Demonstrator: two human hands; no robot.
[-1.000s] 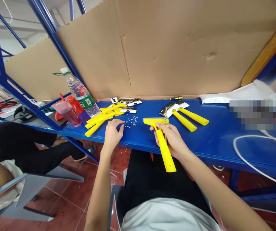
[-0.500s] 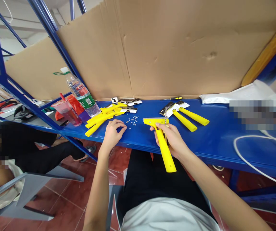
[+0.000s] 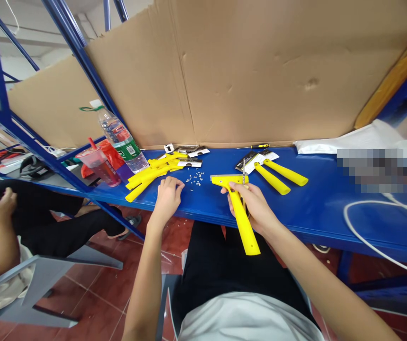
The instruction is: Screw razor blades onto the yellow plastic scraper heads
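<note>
My right hand (image 3: 255,203) is closed around a yellow scraper (image 3: 244,222) with a T-shaped head, its handle slanting down toward my lap. A thin metal shaft (image 3: 243,171) also rises from this hand, beside the scraper's head; what it belongs to is mostly hidden. My left hand (image 3: 168,196) rests at the table's front edge, thumb and fingertips together in a pinch. Whatever is between them, if anything, is too small to make out. Just right of those fingertips lie several small loose screws (image 3: 198,179).
A pile of yellow scraper parts (image 3: 154,170) lies left, beside a water bottle (image 3: 127,147) and a red drink cup (image 3: 100,168). Two yellow handles (image 3: 274,180) lie right, with a screwdriver (image 3: 260,146) behind. A white cable (image 3: 352,222) crosses the right side. A co-worker sits at far left.
My left thumb has closed up toward the fingers, and the hand has turned slightly. My right hand and the scraper have barely moved. The co-worker's hand at far left now shows.
</note>
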